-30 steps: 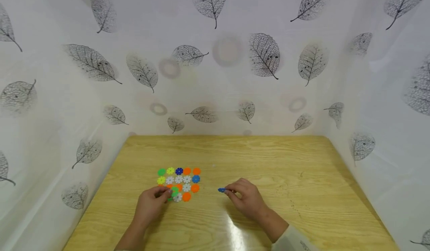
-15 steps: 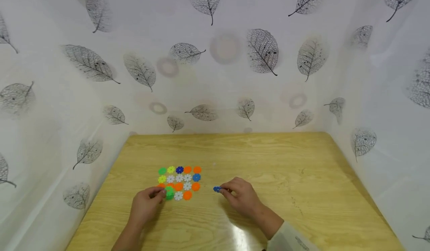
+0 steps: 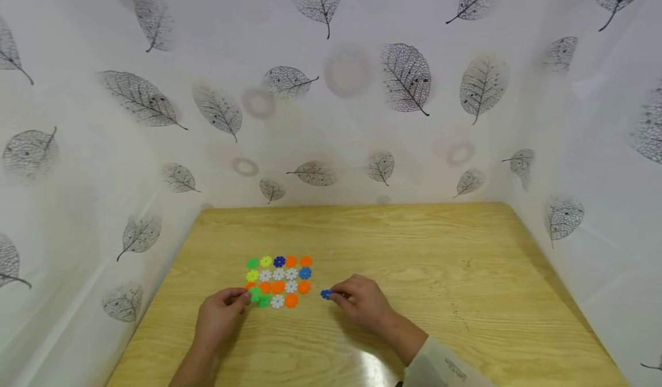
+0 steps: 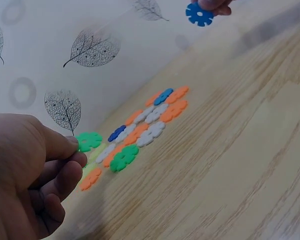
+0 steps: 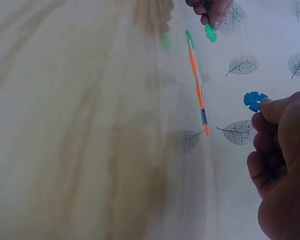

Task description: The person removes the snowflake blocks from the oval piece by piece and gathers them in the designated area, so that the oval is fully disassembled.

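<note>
My left hand (image 3: 219, 316) pinches a green notched plastic interlocking disc (image 3: 255, 294) between thumb and fingertips, above the near left corner of a block of similar discs. In the left wrist view the held green disc (image 4: 89, 141) is tilted, overlapping the discs behind it. To the right of the block, my right hand (image 3: 364, 305) holds a blue notched interlocking disc (image 3: 325, 294) by its edge, thumb and fingertips together; the right wrist view shows this blue disc (image 5: 254, 101) raised. Another green disc (image 3: 264, 301) lies in the nearest row, beside a white disc (image 3: 277, 301).
Flat on the wooden table (image 3: 414, 249), rows of discs include orange (image 3: 306, 261), yellow (image 3: 266, 261), dark blue (image 3: 279, 261) and white ones. A white leaf-printed curtain (image 3: 331, 128) stands around the table's back and sides.
My left hand has moved left with its green disc, uncovering the green disc in the nearest row. My right hand has brought the blue disc left, closer to the block.
</note>
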`<state>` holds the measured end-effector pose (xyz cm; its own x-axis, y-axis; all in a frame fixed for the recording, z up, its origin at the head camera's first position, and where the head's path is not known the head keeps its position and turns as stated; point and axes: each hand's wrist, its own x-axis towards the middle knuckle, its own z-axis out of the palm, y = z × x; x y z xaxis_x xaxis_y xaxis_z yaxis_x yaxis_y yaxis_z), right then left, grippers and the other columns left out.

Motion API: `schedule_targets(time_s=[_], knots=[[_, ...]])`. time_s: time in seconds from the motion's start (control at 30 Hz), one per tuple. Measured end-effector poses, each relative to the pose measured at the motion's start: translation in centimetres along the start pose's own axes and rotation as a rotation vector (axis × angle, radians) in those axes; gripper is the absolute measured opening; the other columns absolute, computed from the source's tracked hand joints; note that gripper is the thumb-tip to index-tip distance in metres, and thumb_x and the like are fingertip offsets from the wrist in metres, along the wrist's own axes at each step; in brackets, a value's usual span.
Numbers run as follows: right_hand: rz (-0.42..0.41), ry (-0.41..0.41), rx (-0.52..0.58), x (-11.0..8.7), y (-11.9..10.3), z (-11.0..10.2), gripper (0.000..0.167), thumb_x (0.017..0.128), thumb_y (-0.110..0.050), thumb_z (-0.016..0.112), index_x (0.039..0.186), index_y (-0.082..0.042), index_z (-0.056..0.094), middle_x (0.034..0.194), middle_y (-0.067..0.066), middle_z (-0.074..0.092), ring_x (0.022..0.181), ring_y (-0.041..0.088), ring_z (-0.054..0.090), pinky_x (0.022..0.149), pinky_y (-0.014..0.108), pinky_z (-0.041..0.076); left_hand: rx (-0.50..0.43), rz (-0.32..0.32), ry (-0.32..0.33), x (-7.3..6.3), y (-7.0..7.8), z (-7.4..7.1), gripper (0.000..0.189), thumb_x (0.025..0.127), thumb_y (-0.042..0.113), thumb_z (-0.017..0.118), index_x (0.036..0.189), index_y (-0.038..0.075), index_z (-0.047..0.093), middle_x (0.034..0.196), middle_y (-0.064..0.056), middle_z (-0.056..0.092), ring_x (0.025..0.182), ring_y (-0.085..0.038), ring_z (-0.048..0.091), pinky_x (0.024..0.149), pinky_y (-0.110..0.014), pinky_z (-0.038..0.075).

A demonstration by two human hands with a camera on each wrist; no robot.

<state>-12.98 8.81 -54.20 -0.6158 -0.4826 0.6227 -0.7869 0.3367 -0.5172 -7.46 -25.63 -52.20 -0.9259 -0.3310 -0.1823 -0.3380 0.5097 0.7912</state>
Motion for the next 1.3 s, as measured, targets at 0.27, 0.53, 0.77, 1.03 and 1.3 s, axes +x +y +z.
schedule_targets(time_s=[0.27,0.53,0.77,1.03,1.3], knots=[[0.082,-0.085,-0.033,0.7,-0.4,0.5,0.006,0.091,-0.015,0.081,0.096,-0.013,0.08,0.087,-0.008,0.075,0.077,0.003,0.061,0.069,0.018,0.051,0.023,0.015,0.02,0.3,-0.9,-0.3,0.031,0.099,0.027,0.072,0.115,0.001,0.075,0.098,-0.004,0.077,0.081,-0.015,0.069,0.07,-0.026,0.053],[0.207,-0.189,-0.039,1.3,-0.8,1.0,0.007,0.094,-0.018,0.078,0.099,-0.013,0.081,0.089,-0.007,0.076,0.078,0.002,0.061,0.071,0.021,0.052,0.031,-0.022,0.026,0.6,-1.3,-0.6,0.033,0.098,0.03,0.074,0.115,0.002,0.075,0.097,-0.003,0.076,0.08,-0.015,0.068,0.066,-0.026,0.053],[0.215,-0.196,0.003,1.8,-0.7,1.9,0.01,0.094,-0.017,0.078,0.102,-0.012,0.082,0.094,-0.004,0.078,0.08,0.003,0.064,0.07,0.021,0.054,0.052,-0.028,0.035,0.6,-1.6,-0.8,0.03,0.097,0.027,0.074,0.113,0.002,0.076,0.093,-0.002,0.076,0.079,-0.014,0.068,0.064,-0.025,0.053],[0.283,-0.223,0.068,2.3,-0.6,2.8,0.012,0.095,-0.016,0.078,0.106,-0.011,0.081,0.095,-0.003,0.078,0.08,0.001,0.065,0.07,0.021,0.055,0.039,-0.025,0.019,0.5,-2.0,-1.2,0.031,0.097,0.028,0.075,0.113,0.002,0.076,0.09,-0.001,0.075,0.078,-0.015,0.069,0.063,-0.024,0.054],[0.307,-0.221,0.104,2.5,-0.3,3.5,0.011,0.094,-0.012,0.077,0.105,-0.012,0.081,0.095,-0.003,0.079,0.076,-0.002,0.066,0.067,0.019,0.054,0.041,-0.015,0.013,0.7,-2.3,-1.2,0.029,0.098,0.028,0.074,0.114,0.004,0.077,0.088,-0.001,0.075,0.075,-0.015,0.068,0.062,-0.025,0.054]])
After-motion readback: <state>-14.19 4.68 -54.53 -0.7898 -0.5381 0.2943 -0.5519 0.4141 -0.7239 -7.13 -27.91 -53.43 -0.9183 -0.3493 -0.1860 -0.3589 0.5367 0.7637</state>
